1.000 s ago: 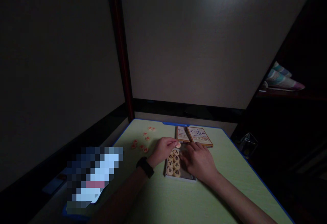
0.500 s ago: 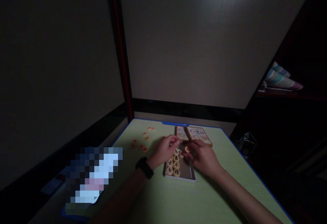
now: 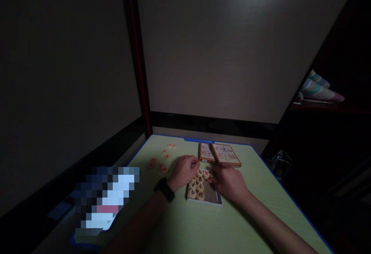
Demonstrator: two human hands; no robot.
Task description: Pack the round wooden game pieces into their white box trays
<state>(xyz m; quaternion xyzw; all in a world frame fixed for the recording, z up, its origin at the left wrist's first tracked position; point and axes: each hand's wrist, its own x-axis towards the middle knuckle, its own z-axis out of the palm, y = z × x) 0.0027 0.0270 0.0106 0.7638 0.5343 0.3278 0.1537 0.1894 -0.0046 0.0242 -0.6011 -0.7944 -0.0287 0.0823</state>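
Note:
A shallow grey tray (image 3: 216, 200) lies on the green table (image 3: 203, 227) and holds several round cream game discs (image 3: 197, 186) with dark marks. My left hand (image 3: 184, 171), with a black watch on the wrist, is curled at the tray's far left corner; what its fingers enclose is hidden. My right hand (image 3: 228, 182) reaches over the tray's right side. Its fingertips pinch a red-marked disc (image 3: 206, 174) that rests at the far end of the rows.
Several loose red-marked discs (image 3: 160, 161) lie scattered at the far left of the table. An orange box and its lid (image 3: 220, 154) sit behind the tray. A blurred bright object (image 3: 107, 198) lies at the near left. The table has a blue rim (image 3: 199, 140).
My right hand has brought the red-marked disc down from above the tray into the far end of the rows. My left hand has drawn back a little and curled tighter.

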